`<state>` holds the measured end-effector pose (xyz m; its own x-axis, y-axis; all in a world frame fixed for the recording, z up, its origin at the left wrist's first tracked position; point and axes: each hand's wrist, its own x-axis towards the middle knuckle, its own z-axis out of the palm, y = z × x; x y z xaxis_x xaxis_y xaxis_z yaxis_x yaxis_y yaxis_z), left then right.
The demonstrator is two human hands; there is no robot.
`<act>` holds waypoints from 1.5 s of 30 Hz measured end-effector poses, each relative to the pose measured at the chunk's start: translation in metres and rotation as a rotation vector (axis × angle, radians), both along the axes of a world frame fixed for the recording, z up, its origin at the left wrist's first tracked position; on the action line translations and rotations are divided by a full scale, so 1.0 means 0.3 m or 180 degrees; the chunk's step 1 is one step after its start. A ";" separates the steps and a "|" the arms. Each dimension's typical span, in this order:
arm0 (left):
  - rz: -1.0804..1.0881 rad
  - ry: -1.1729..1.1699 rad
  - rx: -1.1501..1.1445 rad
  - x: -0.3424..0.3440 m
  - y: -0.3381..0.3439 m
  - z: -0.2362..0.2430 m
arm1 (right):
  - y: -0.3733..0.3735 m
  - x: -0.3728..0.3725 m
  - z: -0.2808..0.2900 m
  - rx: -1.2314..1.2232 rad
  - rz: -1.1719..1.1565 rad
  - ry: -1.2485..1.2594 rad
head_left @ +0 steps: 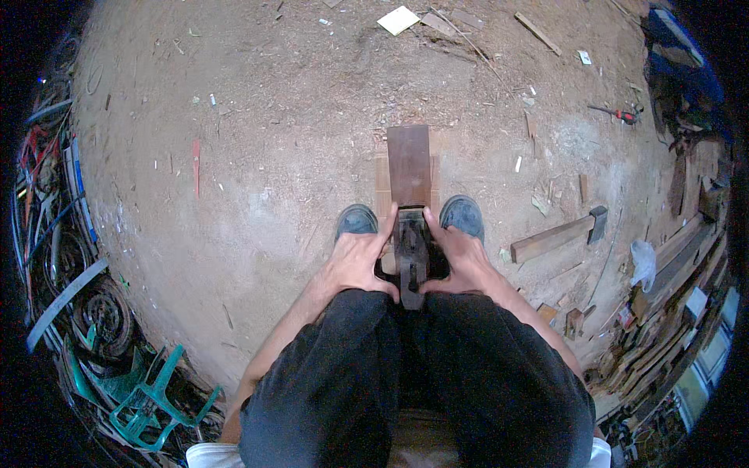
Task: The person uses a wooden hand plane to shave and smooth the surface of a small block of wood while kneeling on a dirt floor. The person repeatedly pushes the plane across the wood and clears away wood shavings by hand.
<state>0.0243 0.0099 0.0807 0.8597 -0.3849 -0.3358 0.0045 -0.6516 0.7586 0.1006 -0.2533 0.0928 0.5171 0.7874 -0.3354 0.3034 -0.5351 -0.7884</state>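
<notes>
Between my knees is a dark, narrow tool (412,253) that looks like a hand plane, lying in line with a brown wooden board (409,164). My left hand (355,259) is closed on its left side, with the index finger stretched forward along it and the thumb at its rear. On the opposite side my right hand (466,260) holds it in the same way. The other fingers of both hands are mostly hidden. The board reaches forward from the tool, over a lighter tan piece (382,183) on the ground. The board's near part is hidden under the tool.
My shoes (462,216) stand on either side. To the right lie a wooden-handled hammer-like tool (558,236), a red-and-black screwdriver (620,115) and stacked timber (663,335). A green plastic chair (152,402) and tangled scrap lie left. Wood shavings litter the dirt floor (273,117).
</notes>
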 end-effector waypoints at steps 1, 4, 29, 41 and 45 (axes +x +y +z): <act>-0.0021 0.0175 0.0044 -0.009 -0.003 0.009 | 0.002 0.001 0.021 -0.0020 0.0073 0.0106; 0.0024 0.0158 0.0027 -0.039 -0.017 0.002 | 0.000 -0.007 0.044 0.0214 0.0101 0.0164; -0.0116 -0.0896 -0.0059 0.263 0.062 -0.131 | 0.056 0.199 -0.047 0.0280 -0.0375 0.0251; 0.0043 -0.0380 0.0102 -0.011 -0.063 -0.089 | -0.022 0.022 -0.003 -0.0032 -0.0036 0.0232; 0.0117 -0.0689 0.0148 0.081 -0.018 -0.148 | 0.012 0.099 -0.031 0.0074 -0.0236 0.0391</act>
<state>0.0487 0.0044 0.0364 0.9268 -0.3404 -0.1587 -0.1307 -0.6884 0.7135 0.1302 -0.2497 0.0834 0.5303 0.7569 -0.3820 0.1641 -0.5337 -0.8296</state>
